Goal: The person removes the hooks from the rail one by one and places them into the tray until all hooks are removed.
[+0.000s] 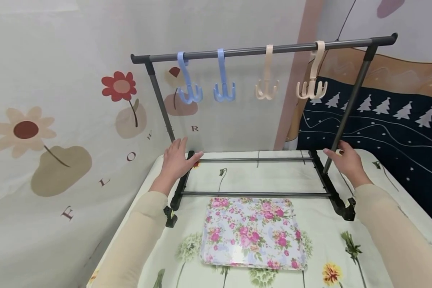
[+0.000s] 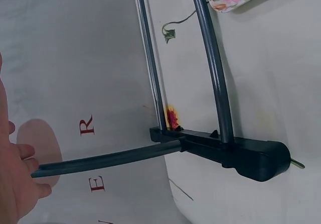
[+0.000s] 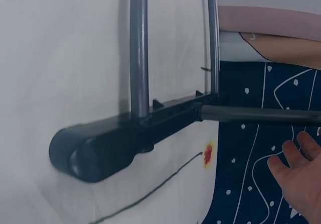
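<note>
A dark metal clothes rack (image 1: 234,53) stands on a floral-covered surface, its top bar level across two side posts. My left hand (image 1: 175,162) is at the left post, fingers extended upward and thumb spread out to the right. In the left wrist view, fingertips (image 2: 30,164) show right at that post, which runs behind the hand. Beside the right post (image 1: 350,108) is my right hand (image 1: 347,163), thumb in front of the post in the head view. The right wrist view shows its fingers (image 3: 296,156) spread loosely, just below the post.
Two blue hooks (image 1: 224,90) and two beige hooks (image 1: 267,90) hang from the top bar. Before the rack's lower rails lies a flat floral-patterned stack (image 1: 252,236). A pale printed curtain (image 1: 75,60) hangs at left and behind, with dark tree-printed fabric (image 1: 381,140) at right.
</note>
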The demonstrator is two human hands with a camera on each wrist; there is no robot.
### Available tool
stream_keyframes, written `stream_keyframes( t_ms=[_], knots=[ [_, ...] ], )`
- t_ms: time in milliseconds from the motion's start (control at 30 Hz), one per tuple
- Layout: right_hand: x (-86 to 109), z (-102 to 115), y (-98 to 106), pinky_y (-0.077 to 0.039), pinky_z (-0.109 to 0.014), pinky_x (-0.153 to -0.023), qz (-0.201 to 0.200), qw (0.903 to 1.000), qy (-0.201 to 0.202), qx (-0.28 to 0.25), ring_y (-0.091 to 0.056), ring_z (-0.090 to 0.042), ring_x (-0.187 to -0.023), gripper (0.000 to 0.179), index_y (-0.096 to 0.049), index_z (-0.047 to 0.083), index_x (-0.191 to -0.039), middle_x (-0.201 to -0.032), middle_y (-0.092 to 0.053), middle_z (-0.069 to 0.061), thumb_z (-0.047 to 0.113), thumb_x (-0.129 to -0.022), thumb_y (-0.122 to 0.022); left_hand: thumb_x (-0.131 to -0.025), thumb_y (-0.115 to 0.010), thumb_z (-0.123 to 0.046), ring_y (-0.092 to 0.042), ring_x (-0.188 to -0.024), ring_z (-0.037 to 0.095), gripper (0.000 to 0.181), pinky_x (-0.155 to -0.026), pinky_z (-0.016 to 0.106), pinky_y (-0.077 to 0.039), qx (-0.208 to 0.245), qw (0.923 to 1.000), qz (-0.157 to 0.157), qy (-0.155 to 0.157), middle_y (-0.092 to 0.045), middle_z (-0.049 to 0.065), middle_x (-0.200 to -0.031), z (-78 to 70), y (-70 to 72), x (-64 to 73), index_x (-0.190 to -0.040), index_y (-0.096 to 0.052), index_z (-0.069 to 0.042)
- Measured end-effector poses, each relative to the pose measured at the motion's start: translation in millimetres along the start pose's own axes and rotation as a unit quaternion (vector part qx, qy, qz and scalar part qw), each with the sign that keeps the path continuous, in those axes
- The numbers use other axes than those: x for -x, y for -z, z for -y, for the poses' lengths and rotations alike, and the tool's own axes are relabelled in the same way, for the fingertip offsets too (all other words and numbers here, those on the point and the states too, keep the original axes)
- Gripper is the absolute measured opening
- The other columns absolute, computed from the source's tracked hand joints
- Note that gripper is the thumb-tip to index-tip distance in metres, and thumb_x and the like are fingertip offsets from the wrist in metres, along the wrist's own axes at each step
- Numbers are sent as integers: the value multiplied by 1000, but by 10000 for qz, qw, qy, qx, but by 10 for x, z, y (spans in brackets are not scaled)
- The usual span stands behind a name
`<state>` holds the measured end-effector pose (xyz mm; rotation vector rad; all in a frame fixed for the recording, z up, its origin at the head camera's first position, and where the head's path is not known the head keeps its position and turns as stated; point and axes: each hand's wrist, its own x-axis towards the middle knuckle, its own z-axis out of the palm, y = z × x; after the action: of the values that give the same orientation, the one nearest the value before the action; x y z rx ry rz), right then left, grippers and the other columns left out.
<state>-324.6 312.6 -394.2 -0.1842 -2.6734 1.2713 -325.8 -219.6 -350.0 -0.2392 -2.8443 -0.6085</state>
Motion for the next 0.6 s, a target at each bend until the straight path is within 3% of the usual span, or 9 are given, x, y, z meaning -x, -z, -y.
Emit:
stream_keyframes(
  t_ms=[267,467,600],
  knots=[
    [-35,16,-62,-34,-62,-104,-430,9966,-109,-691,-36,-49,-136,75,-22,-5,-153,-153,-29,-31,45,-103,-47,-93,-45,-71,-11,-149,38,95,-117,58,-7,352,9993,-108,91,-16,21,-162,-16,50,3,-159,-15,-10],
    [-50,-11,-93,-34,-58,-106,-620,9917,-256,-1097,-37,-45,-134,69,-28,-6,-150,-152,-33,-29,42,-104,-46,-95,-45,-68,-13,-149,38,91,-116,58,-11,605,9979,-195,154,-17,20,-162,-25,100,4,-159,-15,-11],
    [-62,-25,-121,-42,-47,-103,-802,9895,-344,-1152,-47,-33,-126,63,-33,-3,-149,-149,-40,-25,40,-104,-45,-95,-43,-70,-14,-148,38,91,-116,58,-14,736,9967,-282,187,-18,18,-162,-34,134,-3,-159,-16,-11]
  ],
)
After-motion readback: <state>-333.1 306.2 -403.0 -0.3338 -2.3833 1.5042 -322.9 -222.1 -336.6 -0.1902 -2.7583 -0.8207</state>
